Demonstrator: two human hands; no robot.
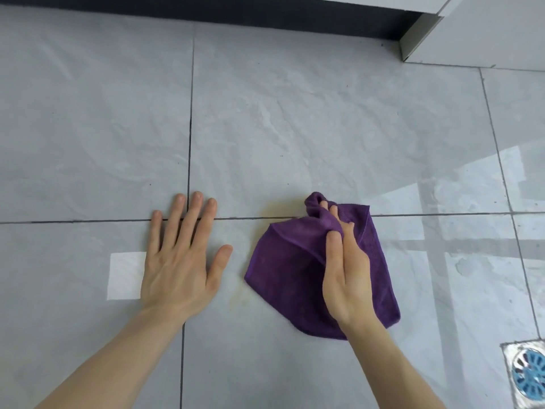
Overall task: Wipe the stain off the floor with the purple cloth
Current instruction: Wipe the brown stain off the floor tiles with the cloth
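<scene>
cloth (295, 276) right of stain (240, 299) (on floor (295, 113))

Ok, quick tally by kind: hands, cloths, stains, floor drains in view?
Hands: 2, left hand flat on the floor, right hand gripping the purple cloth
Cloths: 1
Stains: 1, faint yellowish stain beside the cloth
Floor drains: 1, floor drain
Total: 5

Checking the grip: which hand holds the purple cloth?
The right hand; its fingers bunch the purple cloth. The left hand lies flat on bare tile.
</scene>
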